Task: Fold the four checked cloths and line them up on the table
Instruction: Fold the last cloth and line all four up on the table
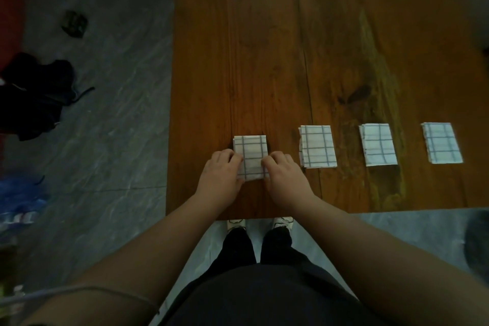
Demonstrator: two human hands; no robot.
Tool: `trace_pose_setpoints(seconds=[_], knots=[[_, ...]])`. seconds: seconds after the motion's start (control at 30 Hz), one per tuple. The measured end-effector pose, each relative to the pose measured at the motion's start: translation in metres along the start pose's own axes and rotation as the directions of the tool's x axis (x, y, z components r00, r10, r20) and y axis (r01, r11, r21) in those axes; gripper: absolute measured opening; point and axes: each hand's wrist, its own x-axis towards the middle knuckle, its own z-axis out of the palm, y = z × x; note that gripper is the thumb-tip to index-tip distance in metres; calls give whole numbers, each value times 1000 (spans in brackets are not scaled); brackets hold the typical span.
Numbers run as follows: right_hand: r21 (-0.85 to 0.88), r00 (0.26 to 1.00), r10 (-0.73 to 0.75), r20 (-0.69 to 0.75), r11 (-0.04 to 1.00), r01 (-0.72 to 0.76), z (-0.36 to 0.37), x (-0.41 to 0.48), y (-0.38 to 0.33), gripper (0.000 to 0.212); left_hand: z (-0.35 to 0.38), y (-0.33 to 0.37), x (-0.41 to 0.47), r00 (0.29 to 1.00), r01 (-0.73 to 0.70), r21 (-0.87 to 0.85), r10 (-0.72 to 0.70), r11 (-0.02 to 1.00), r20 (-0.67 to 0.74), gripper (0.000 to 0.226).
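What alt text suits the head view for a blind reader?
The left hand and right hand grip the near corners of a folded checked cloth on a wooden table. To its right, a second cloth, third cloth and fourth cloth lie folded, spaced apart in a row.

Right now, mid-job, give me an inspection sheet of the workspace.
Surface: wooden table, knotted planks.
Job's things: leftmost cloth folded, under both hands; second cloth, third cloth, fourth cloth folded, in a row rightward, apart.
Clutter: nothing seen on the table.
Grippers: left hand and right hand grip the leftmost cloth's near sides, fingers curled.
Cables: thin cord across the left forearm.
Surroundings: grey floor; dark clothing heap, small dark object, blurred blue item at left.
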Motion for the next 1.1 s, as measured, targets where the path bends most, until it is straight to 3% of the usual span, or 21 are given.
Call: trace_pose_setpoints(seconds=[0.73,1.1], knots=[[17,998,46,-40,999,-46,-3,18,4,28,-5,0,17,1000,0,14,0,1000,-3,49],[52,995,71,-67,996,-68,-17,-17,-2,44,-9,14,-8,999,46,-14,-46,999,19,50]])
